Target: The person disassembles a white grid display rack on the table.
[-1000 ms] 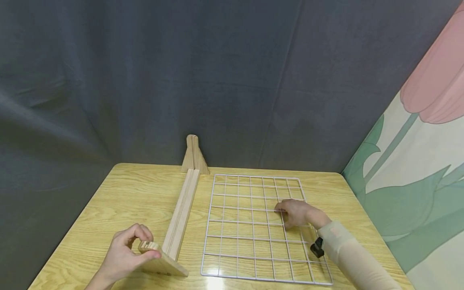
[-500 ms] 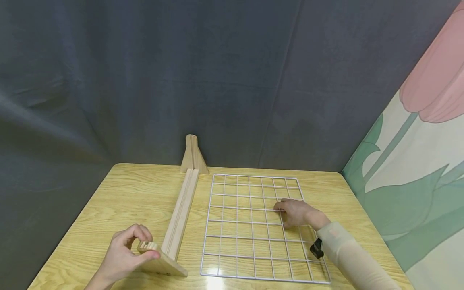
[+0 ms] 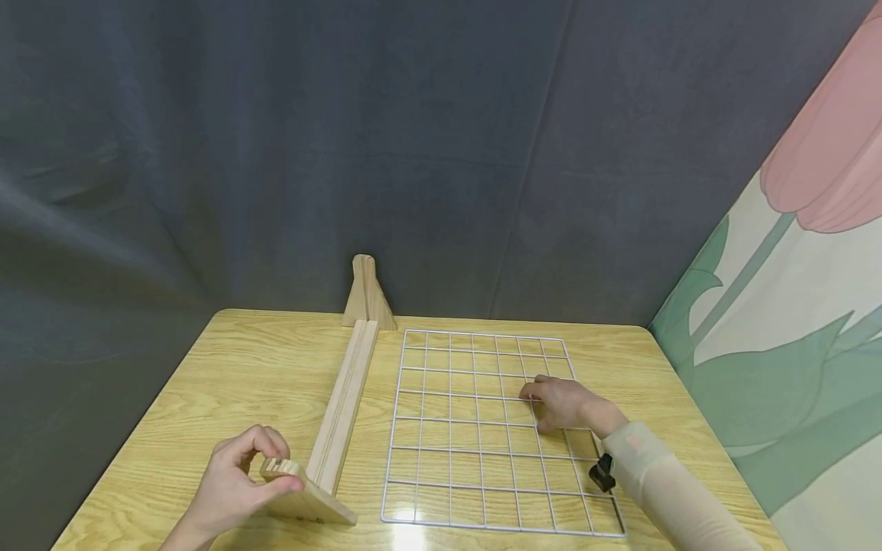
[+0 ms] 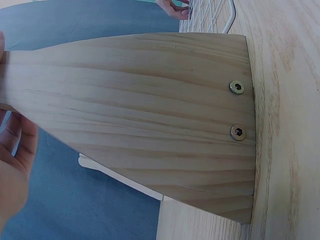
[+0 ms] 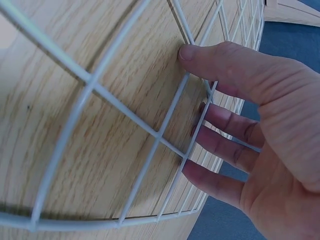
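Note:
A wooden stand lies along the left half of the table, its grooved beam (image 3: 344, 405) joining a far end piece (image 3: 370, 295) and a near end piece (image 3: 310, 501). My left hand (image 3: 234, 478) grips the notched top of the near end piece between thumb and fingers. Two bolts (image 4: 237, 110) show low on that piece's outer face in the left wrist view. To the right of the stand is a white wire grid panel (image 3: 451, 419). My right hand (image 3: 565, 403) holds its right side; thumb (image 5: 189, 52) and fingers (image 5: 220, 182) meet the wires in the right wrist view.
The wood-grain table (image 3: 262, 367) backs onto a dark curtain (image 3: 441, 153). A wall with a tulip picture (image 3: 792, 344) stands along the right. A small black device (image 3: 602, 473) is at my right wrist, over the grid's right edge.
The grid's right side has shifted slightly left along with my right hand. My left hand keeps its hold on the near end piece.

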A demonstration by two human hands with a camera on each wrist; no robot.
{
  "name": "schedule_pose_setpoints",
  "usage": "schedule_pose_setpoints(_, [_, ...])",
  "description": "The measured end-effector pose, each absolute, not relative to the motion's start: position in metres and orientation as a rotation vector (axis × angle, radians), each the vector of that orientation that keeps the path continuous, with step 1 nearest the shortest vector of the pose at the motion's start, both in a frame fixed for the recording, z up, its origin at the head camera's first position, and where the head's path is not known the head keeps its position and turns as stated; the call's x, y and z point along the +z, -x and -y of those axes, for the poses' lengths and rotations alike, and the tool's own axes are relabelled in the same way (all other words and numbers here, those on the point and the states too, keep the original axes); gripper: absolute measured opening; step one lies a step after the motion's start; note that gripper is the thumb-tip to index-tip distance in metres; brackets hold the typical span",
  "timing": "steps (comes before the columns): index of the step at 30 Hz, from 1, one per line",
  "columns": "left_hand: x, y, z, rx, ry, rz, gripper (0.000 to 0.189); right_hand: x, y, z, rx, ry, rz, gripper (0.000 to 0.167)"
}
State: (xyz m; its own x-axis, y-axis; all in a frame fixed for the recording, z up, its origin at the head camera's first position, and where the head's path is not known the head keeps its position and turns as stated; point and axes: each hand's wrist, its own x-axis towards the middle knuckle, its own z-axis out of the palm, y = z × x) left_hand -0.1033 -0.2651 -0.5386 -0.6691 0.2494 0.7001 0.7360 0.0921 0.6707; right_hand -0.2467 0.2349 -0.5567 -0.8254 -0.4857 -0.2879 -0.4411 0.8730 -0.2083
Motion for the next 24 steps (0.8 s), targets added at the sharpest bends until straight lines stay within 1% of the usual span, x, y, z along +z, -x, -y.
schedule_pose_setpoints(10, [-0.537,0.105,0.265,-1.604,1.01,1.962,0.042,-0.555,0.242,-0.237,-0.21,0.738,-2.733,0.054])
schedule_pose_setpoints(16, [-0.534,0.11,0.27,-1.586,1.094,1.976,0.04,-0.554,0.239,-0.24,-0.235,0.726,-2.733,0.054])
schedule_pose_setpoints(19, [-0.533,0.114,0.273,-1.587,1.154,1.967,0.038,-0.551,0.238,-0.242,-0.251,0.715,-2.735,0.053])
schedule_pose_setpoints(24, [-0.525,0.118,0.281,-1.496,1.161,2.071,0.04,-0.541,0.234,-0.249,-0.299,0.69,-2.767,0.053])
